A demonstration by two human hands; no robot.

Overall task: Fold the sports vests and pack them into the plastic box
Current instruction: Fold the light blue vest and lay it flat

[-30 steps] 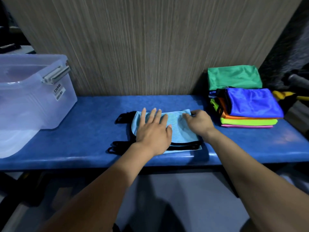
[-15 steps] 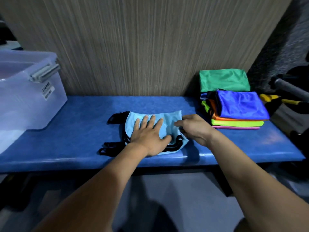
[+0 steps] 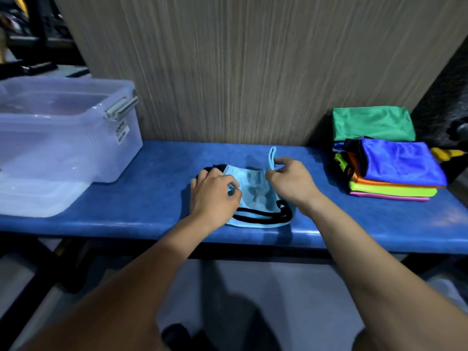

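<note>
A light blue sports vest (image 3: pixel 255 193) with black trim lies folded small in the middle of the blue bench (image 3: pixel 157 193). My left hand (image 3: pixel 214 192) grips its left edge, fingers curled over the fabric. My right hand (image 3: pixel 291 182) pinches the right edge, and a corner of cloth stands up above the fingers. A clear plastic box (image 3: pixel 63 138) with a grey latch stands open at the bench's left end. A stack of folded vests (image 3: pixel 387 171), blue on top over orange, lime and pink, sits at the right end.
A green folded cloth (image 3: pixel 372 122) leans against the wood-grain wall panel (image 3: pixel 240 67) behind the stack. A yellow-handled tool (image 3: pixel 445 153) lies at the far right. The box lid (image 3: pixel 33 198) lies in front of the box. Grey floor shows below the bench.
My left hand went from lying flat on the vest to gripping its left edge. My right hand has lifted the right edge, raising a corner. The vest looks folded narrower.
</note>
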